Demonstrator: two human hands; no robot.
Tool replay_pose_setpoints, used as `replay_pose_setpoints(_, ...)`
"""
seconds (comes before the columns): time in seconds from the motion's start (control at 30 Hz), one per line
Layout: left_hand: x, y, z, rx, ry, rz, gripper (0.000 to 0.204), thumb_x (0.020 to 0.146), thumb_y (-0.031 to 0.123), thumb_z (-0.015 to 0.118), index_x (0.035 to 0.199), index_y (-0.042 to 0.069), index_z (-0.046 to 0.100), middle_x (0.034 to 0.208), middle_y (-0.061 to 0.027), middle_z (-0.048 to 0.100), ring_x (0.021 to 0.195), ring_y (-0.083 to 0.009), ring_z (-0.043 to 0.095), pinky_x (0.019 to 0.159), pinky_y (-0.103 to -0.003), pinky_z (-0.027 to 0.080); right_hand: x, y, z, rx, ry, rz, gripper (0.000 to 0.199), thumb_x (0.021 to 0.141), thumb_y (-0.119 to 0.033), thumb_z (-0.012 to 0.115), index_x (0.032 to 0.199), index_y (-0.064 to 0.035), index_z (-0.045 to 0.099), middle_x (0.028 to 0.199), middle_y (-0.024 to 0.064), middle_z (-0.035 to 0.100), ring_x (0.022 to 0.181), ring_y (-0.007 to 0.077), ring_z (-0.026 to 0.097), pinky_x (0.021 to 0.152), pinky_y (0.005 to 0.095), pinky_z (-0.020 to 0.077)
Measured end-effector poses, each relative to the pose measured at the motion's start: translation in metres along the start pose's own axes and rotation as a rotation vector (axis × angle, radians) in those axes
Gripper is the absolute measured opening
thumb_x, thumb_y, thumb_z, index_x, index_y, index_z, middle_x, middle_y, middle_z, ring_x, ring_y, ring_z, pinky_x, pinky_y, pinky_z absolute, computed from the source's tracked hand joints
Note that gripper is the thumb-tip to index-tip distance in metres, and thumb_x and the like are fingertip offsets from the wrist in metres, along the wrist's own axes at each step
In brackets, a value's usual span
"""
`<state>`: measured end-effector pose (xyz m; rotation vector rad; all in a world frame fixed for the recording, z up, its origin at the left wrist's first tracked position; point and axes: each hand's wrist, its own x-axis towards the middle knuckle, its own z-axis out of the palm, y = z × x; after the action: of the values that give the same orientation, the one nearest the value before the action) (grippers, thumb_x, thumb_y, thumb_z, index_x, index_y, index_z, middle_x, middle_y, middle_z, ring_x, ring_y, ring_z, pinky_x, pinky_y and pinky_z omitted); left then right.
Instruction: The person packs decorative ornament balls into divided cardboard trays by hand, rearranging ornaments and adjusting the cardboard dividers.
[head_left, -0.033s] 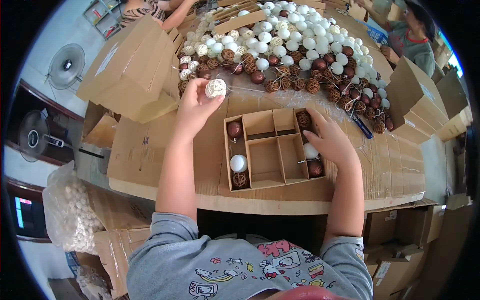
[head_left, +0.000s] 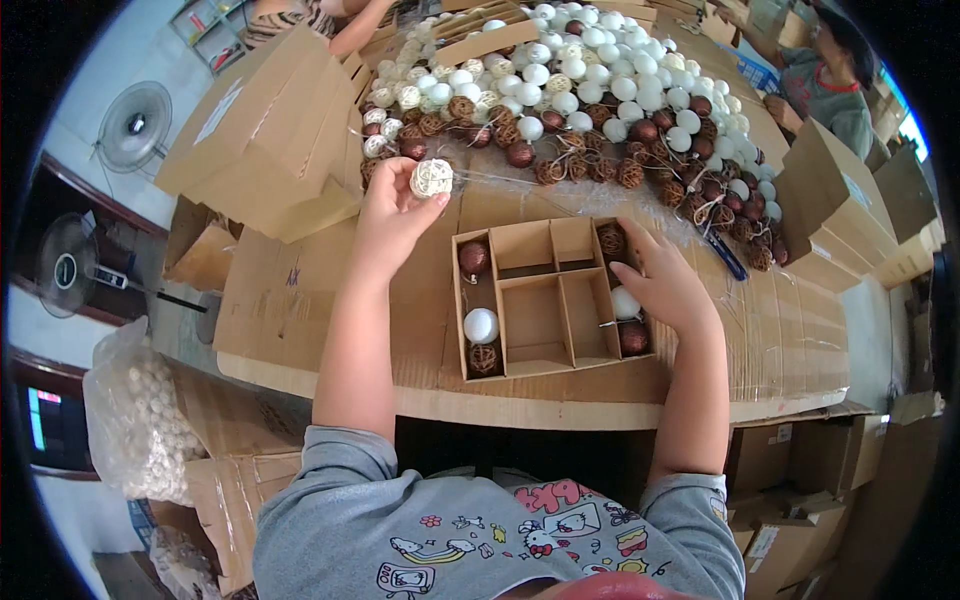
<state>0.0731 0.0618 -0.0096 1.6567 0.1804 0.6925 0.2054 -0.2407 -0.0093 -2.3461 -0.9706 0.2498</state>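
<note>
Pinching one cream woven ball (head_left: 432, 179) between thumb and fingers, the left hand (head_left: 392, 215) is closed on it above the worktop (head_left: 300, 335), just beyond the far left corner of a divided cardboard box (head_left: 540, 367). The box lies by the worktop's near edge and carries six balls: two glossy brown balls (head_left: 474, 257), two white balls (head_left: 481, 326) and two brown woven balls (head_left: 484, 359), one of each along its left edge and one of each along its right, with four compartments between. Well apart from the left, the right hand (head_left: 665, 275) arches over the box's far right corner, fingers bent and thumb spread; whether it clamps the wall or merely rests there cannot be told. It partly covers the balls beneath. Toward the worktop's far edge, a heap of balls (head_left: 597, 75) overlaps too thickly to count, and one blue cutter (head_left: 728, 257) lies beside it. Two co-workers (head_left: 840, 105) are partly cut off.
</note>
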Motion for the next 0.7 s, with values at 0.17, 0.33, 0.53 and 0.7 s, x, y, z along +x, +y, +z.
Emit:
replay_pose_setpoints(0.17, -0.012, 0.006, 0.006, 0.180, -0.107, 0.218, 0.047, 0.077, 0.000, 0.072, 0.118, 0.008, 0.052, 0.108, -0.0039, 0.059, 0.093, -0.0122, 0.058, 0.078, -0.026, 0.048, 0.003, 0.014, 0.011, 0.067, 0.096, -0.051, 0.047, 0.086, -0.022, 0.062, 0.129, -0.0048, 0.051, 0.114, 0.0216, 0.061, 0.106, 0.0375, 0.057, 0.090, 0.0418, 0.0456)
replay_pose_setpoints(0.33, -0.020, 0.013, 0.005, 0.303, -0.247, -0.068, 0.031, 0.086, 0.023, 0.066, 0.111, 0.004, 0.061, 0.097, -0.0072, 0.066, 0.087, -0.0109, 0.059, 0.076, -0.026, 0.048, 0.015, 0.022, 0.015, 0.113, 0.465, -0.007, 0.023, 0.088, -0.015, 0.060, 0.106, -0.0011, 0.065, 0.080, 0.0122, 0.068, 0.071, 0.0235, 0.065, 0.067, 0.0304, 0.0506)
replay_pose_setpoints(0.53, -0.021, 0.024, 0.010, 0.591, -0.164, -0.002, 0.034, 0.082, 0.025, 0.065, 0.106, 0.004, 0.055, 0.092, -0.0182, 0.065, 0.086, -0.0338, 0.064, 0.074, -0.041, 0.050, 0.057, 0.011, 0.009, 0.218, 0.503, 0.023, 0.017, 0.085, -0.011, 0.061, 0.098, -0.0010, 0.066, 0.079, 0.0134, 0.066, 0.070, 0.0200, 0.064, 0.067, 0.0297, 0.0496)
replay_pose_setpoints(0.7, -0.024, 0.046, 0.003, 0.476, -0.399, 0.324, 0.029, 0.069, 0.025, 0.075, 0.085, 0.006, 0.060, 0.075, -0.0144, 0.062, 0.073, -0.0348, 0.062, 0.062, -0.042, 0.048, 0.148, -0.019, 0.003, -0.153, 0.386, -0.228, 0.018, 0.085, -0.018, 0.057, 0.093, -0.0040, 0.066, 0.084, 0.0170, 0.066, 0.079, 0.0359, 0.063, 0.069, 0.0425, 0.0506)
